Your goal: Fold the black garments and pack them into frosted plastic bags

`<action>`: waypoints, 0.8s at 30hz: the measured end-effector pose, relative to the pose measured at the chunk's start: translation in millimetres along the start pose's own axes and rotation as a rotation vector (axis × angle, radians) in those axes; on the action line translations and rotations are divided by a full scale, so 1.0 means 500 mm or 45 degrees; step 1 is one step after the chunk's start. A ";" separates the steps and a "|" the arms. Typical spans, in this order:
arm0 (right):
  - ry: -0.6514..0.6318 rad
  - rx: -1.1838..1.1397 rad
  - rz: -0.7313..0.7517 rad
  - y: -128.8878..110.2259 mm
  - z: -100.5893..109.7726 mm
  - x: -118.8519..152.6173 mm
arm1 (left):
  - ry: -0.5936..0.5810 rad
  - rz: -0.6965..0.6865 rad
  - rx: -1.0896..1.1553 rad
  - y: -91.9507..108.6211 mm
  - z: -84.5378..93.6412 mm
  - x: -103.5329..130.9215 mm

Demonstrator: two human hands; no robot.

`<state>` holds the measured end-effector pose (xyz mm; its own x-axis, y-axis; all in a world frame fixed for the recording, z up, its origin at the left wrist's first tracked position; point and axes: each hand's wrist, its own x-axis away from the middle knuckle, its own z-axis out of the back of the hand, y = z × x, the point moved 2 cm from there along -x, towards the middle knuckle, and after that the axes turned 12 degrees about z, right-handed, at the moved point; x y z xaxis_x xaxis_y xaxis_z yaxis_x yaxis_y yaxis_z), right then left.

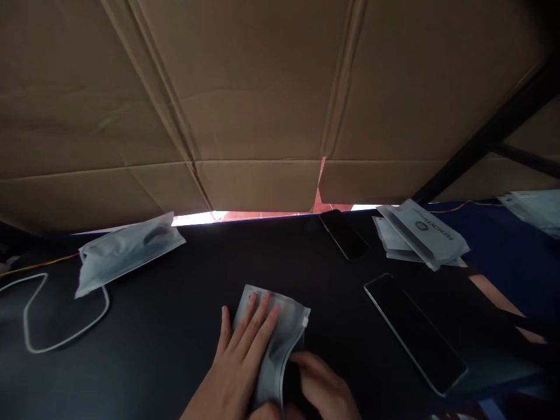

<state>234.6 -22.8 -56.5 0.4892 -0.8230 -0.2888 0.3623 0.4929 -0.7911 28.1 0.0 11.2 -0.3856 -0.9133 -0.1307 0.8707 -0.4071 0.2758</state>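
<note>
Because under the left hand [236, 359], zip pouch [286, 326] only partly visible.

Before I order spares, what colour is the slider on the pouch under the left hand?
The zip slider is white, clearest in the head view.

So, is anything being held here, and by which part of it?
A frosted zip bag: the left hand lies flat on its top face; the right hand is at its zipper edge, though whether it pinches there cannot be told.
</note>
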 end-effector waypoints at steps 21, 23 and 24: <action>0.410 -0.158 -0.545 -0.014 0.142 -0.087 | -0.127 0.282 0.284 0.017 0.046 -0.172; 0.379 -0.184 -0.524 -0.013 0.122 -0.112 | -0.164 0.252 0.321 0.031 0.040 -0.199; 0.378 -0.188 -0.510 -0.015 0.114 -0.120 | -0.169 0.248 0.341 0.038 0.037 -0.205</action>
<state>247.9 38.8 -2.6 0.0814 -0.9941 -0.0711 0.3486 0.0952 -0.9324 78.5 85.5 47.4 -0.2717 -0.9599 0.0692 0.8279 -0.1964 0.5254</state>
